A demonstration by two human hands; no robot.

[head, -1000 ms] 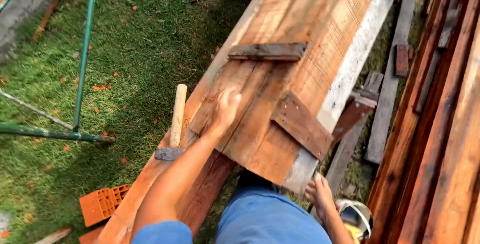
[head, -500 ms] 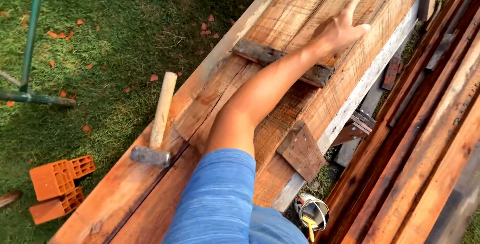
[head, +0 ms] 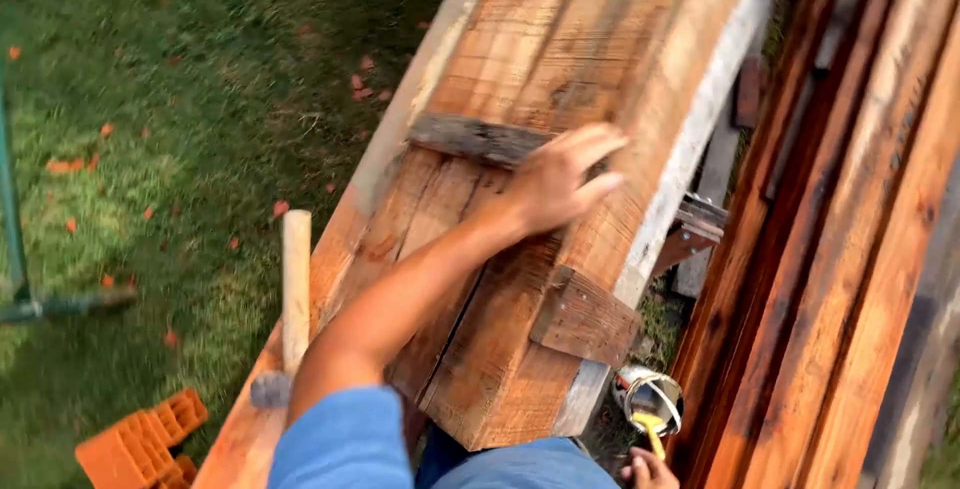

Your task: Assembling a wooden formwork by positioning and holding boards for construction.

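Left hand [head: 555, 184] on planks [head: 560, 69]; yellow-handled tool [head: 652, 433] in bucket [head: 648, 397].

The left hand [head: 555, 184], stretched far up the planks [head: 600, 39] half a second ago, is now drawn back and lies flat just below the grey cross batten [head: 470, 139]. The right hand [head: 650, 469], out of sight a moment ago, shows again at the bottom edge, beside the small can [head: 648, 399].
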